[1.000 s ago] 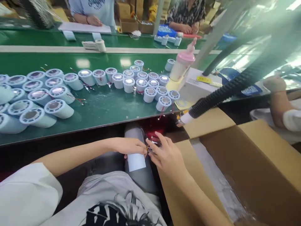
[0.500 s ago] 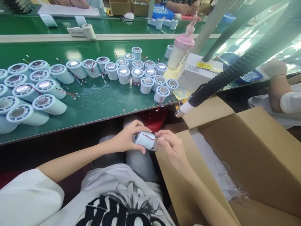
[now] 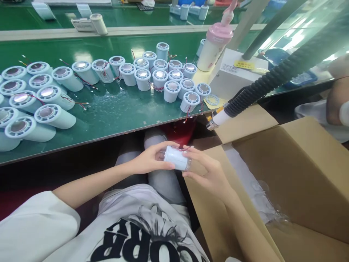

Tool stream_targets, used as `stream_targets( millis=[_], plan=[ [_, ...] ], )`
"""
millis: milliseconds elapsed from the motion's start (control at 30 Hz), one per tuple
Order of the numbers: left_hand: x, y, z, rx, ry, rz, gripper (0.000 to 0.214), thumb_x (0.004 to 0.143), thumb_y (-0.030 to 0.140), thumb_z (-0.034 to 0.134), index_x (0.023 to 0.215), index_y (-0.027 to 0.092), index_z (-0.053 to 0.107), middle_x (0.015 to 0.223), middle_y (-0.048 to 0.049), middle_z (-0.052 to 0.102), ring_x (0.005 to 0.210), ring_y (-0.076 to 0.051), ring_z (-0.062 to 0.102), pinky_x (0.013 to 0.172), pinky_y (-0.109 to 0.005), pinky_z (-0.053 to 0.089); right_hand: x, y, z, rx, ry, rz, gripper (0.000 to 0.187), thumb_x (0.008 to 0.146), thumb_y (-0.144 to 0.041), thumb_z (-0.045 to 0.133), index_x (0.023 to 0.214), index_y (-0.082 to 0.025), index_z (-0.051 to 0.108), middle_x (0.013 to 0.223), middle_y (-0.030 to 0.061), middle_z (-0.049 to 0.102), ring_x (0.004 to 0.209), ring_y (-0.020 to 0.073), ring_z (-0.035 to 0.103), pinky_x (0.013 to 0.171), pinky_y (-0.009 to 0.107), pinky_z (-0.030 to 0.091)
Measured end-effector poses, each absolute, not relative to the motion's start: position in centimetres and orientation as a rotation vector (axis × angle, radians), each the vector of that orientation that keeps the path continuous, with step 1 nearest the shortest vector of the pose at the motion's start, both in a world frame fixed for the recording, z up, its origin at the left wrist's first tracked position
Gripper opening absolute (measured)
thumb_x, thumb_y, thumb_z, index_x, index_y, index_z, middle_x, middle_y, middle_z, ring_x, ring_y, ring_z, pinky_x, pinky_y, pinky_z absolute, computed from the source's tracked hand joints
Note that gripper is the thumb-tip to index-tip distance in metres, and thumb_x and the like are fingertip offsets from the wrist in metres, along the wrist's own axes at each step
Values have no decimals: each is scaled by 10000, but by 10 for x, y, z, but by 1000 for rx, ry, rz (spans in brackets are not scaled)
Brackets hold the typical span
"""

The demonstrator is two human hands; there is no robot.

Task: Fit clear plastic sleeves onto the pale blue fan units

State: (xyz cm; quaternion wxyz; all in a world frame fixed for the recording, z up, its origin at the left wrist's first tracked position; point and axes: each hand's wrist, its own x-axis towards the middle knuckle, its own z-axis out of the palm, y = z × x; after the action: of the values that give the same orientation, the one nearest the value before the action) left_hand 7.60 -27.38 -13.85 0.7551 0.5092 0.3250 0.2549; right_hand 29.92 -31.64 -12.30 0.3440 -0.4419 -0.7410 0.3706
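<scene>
A light blue cylinder (image 3: 175,158) lies on its side between my hands, above my lap and in front of the bench edge. My left hand (image 3: 147,158) is wrapped round its left end, thumb below and fingers above. Fingers of my right hand (image 3: 208,171) close on the right end, where a clear plastic piece (image 3: 188,165) shows. A thin red wire runs along the cylinder's top. What lies under my right fingertips is partly hidden.
Many similar cylinders (image 3: 143,78) with thin wires stand on the green bench (image 3: 114,112). An open cardboard box (image 3: 286,167) holds clear plastic pieces (image 3: 264,196). A black corrugated hose (image 3: 253,92), a pink-lidded bottle (image 3: 214,47) and a white device (image 3: 231,71) stand nearby. Another person's arm (image 3: 338,98) is at right.
The cylinder has turned in my hands, its wire now along the top edge. My right fingers have moved from the wire end to grip round the cylinder's right end. The view has shifted slightly.
</scene>
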Motion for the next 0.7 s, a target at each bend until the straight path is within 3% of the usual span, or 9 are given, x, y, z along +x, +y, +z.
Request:
stream_targets(
  millis=[100,300,700],
  plan=[
    [73,-272,-137,1113,658,485,698,709,305,761,1332,250,451,1296,-125,533,976,-209,627,699,-289,559,302,-320,-125,-1139,-1903,974,408,772,-255,734,1157,-242,595,1283,88,603,1221,253,543,1022,393,469],
    [65,-268,-130,1443,605,501,726,688,248,782,1348,264,481,1340,-111,541,1179,-247,557,946,-334,484,299,-320,-123,-1104,-1693,1258,428,775,-274,733,1171,-253,571,1218,62,635,1133,226,605,938,346,540],
    [61,-270,-127,1669,583,510,742,706,225,765,1377,252,450,1375,-123,512,1214,-245,528,962,-335,482,294,-321,-116,-1180,-1324,1646,348,776,-318,708,1074,-222,556,1008,54,667,880,180,652,735,296,563]
  ],
)
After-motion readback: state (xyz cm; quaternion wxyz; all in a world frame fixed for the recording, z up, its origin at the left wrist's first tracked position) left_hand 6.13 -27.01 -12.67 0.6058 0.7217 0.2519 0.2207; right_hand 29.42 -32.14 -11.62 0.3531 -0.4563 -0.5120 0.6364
